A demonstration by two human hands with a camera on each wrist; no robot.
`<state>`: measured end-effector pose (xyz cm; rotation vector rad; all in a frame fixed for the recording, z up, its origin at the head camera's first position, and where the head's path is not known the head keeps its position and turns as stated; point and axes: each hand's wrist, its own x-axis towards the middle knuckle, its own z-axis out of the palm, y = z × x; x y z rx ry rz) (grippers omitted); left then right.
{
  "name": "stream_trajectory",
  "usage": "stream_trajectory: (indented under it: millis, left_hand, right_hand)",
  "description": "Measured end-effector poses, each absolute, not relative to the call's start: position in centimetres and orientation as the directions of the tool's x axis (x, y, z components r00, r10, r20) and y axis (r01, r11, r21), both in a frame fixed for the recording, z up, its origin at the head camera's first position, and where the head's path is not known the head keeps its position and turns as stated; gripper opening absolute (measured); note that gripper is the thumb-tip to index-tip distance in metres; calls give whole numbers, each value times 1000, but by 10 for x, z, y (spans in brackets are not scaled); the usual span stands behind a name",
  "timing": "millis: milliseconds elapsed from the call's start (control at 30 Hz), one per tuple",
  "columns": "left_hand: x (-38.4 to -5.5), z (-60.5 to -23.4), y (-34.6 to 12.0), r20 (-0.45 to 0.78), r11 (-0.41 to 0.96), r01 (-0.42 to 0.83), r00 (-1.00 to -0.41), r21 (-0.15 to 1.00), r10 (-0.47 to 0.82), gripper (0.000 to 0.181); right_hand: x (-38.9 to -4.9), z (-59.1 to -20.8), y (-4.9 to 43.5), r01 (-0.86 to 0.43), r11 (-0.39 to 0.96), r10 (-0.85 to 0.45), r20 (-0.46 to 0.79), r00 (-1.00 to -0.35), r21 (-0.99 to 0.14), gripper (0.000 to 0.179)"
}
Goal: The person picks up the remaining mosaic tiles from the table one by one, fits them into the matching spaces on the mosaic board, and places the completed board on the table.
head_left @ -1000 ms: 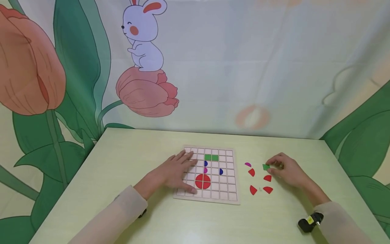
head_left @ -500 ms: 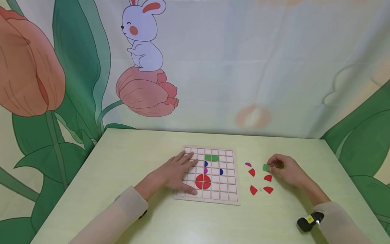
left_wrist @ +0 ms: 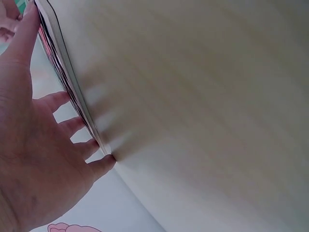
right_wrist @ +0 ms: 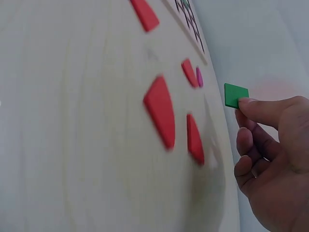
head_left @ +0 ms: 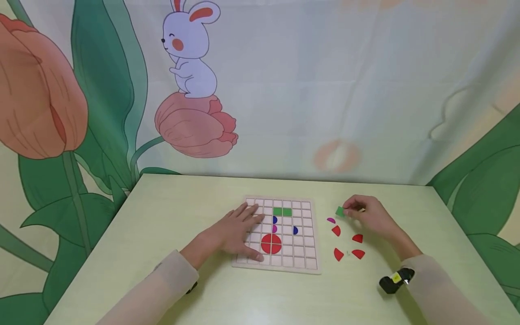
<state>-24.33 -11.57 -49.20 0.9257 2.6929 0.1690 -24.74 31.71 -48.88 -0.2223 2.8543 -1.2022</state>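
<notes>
My left hand (head_left: 235, 230) rests with spread, straight fingers on the left side of a square grid board (head_left: 299, 264). Between the thumb and fingertips of my right hand (head_left: 371, 215) is a green square tile (right_wrist: 235, 94), pinched by one corner and raised above the table. On the board sit two green squares (head_left: 282, 211) side by side. Below them are a blue half-circle (head_left: 275, 220), a purple half-circle (head_left: 274, 229) and a red circle (head_left: 271, 243) made of quarter pieces. Another blue half-circle (head_left: 295, 230) lies farther right on the grid.
Several loose red quarter pieces (head_left: 338, 254) lie on the table (head_left: 195, 189) right of the board, along with a purple half-circle (head_left: 331, 220). A printed curtain (head_left: 284, 90) with a rabbit and tulips hangs behind the table's back edge.
My right hand has lifted the green square tile off the table and carried it left and away from me, towards the board. My left hand stays in place on the board.
</notes>
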Motion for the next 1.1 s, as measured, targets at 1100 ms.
stream_trajectory:
  millis: [1100]
  left_hand:
    - [-257,-484,-118,-219,763,632,-732,138,645,127]
  right_hand:
    - [-294,-500,198,-134,637,-243,-33,-970,-759,6]
